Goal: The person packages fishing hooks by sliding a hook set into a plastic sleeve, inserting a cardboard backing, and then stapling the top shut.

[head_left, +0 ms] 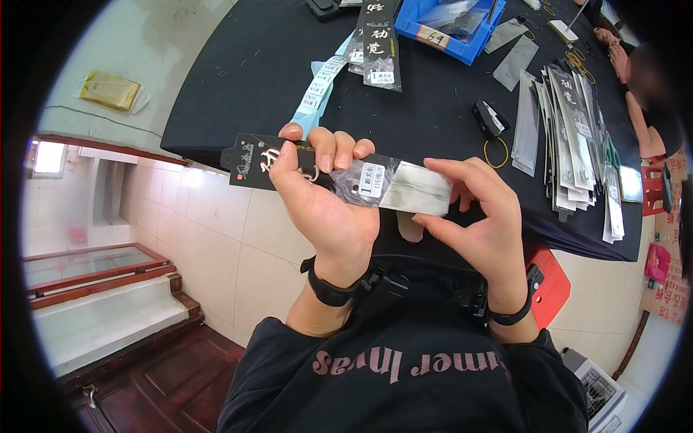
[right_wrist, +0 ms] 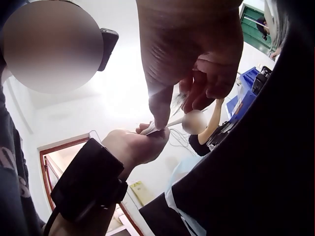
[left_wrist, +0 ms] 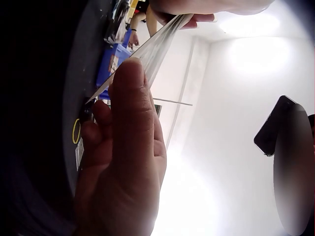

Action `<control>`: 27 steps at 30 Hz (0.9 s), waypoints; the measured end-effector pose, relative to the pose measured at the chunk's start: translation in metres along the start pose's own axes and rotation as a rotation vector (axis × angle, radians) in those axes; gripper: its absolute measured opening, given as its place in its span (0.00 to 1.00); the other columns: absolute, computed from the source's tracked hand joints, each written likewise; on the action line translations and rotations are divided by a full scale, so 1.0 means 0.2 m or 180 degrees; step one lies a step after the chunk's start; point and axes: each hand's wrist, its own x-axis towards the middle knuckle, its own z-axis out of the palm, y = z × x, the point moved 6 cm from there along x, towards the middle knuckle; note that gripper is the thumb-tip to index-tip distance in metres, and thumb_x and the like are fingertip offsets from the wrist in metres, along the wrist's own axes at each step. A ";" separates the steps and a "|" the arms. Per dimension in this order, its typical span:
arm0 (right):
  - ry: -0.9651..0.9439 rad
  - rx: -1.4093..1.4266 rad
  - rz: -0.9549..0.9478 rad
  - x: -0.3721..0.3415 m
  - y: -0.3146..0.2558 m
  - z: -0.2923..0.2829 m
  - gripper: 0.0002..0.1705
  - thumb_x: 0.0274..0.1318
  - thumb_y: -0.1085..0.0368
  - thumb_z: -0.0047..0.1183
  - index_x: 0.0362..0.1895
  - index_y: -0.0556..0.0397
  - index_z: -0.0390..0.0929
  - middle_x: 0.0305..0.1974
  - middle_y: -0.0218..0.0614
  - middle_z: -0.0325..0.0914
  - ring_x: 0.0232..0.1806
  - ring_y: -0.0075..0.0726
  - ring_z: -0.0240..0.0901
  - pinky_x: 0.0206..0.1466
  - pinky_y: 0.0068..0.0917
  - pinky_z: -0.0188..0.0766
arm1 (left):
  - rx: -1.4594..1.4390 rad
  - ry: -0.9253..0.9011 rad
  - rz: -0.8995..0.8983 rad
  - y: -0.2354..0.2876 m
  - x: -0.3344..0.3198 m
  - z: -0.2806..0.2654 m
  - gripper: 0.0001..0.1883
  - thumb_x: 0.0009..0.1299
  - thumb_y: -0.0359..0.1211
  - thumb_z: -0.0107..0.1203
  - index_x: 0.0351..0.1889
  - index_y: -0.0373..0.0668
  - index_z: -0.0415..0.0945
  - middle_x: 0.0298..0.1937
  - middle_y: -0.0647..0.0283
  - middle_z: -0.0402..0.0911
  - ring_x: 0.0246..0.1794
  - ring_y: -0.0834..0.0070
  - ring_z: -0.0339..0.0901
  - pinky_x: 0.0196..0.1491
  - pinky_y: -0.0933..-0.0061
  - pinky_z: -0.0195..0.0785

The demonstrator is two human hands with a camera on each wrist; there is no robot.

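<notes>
A long flat packet (head_left: 368,180) lies across both hands in the head view. It has a black header card (head_left: 249,162) with white characters, a crinkled clear part with a white label (head_left: 373,180), and a silvery-white end (head_left: 417,189) crossed by thin dark strands. My left hand (head_left: 328,206) grips the black part, thumb over its face and fingertips over the upper edge. With thumb and index finger my right hand (head_left: 491,209) pinches the silvery end at its right side. In the right wrist view, the right hand (right_wrist: 192,49) comes down from above, near the left hand (right_wrist: 135,145).
On the black-covered table stand a blue bin (head_left: 451,32), black packets (head_left: 381,54), a strip of printed labels (head_left: 317,90), a black stapler (head_left: 491,119) and a yellow rubber band (head_left: 498,153). A stack of packets (head_left: 574,137) lies right. Another person's arms (head_left: 632,108) show at far right.
</notes>
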 end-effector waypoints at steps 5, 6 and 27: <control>0.0004 -0.0003 -0.0002 0.00 0.00 0.00 0.31 0.30 0.70 0.71 0.48 0.50 0.80 0.29 0.28 0.70 0.28 0.24 0.67 0.28 0.20 0.61 | 0.0074 -0.0104 -0.0018 0.00 0.01 -0.01 0.06 0.74 0.41 0.38 0.41 0.52 0.62 0.24 0.72 0.59 0.27 0.82 0.58 0.40 0.70 0.59; 0.0034 0.0045 0.0010 0.00 0.00 0.00 0.31 0.30 0.70 0.71 0.48 0.50 0.80 0.29 0.28 0.71 0.29 0.24 0.67 0.29 0.20 0.61 | 0.0089 -0.0110 -0.0008 0.00 0.01 -0.01 0.06 0.74 0.40 0.38 0.41 0.52 0.62 0.24 0.72 0.59 0.27 0.82 0.58 0.40 0.70 0.59; 0.0433 0.0180 0.0809 0.07 0.27 -0.06 0.09 0.54 0.70 0.56 0.39 0.56 0.82 0.31 0.32 0.79 0.30 0.22 0.74 0.33 0.19 0.68 | 0.1341 -0.1233 -0.1517 -0.40 0.32 -0.05 0.20 0.75 0.50 0.40 0.42 0.42 0.68 0.22 0.68 0.65 0.25 0.77 0.67 0.35 0.69 0.67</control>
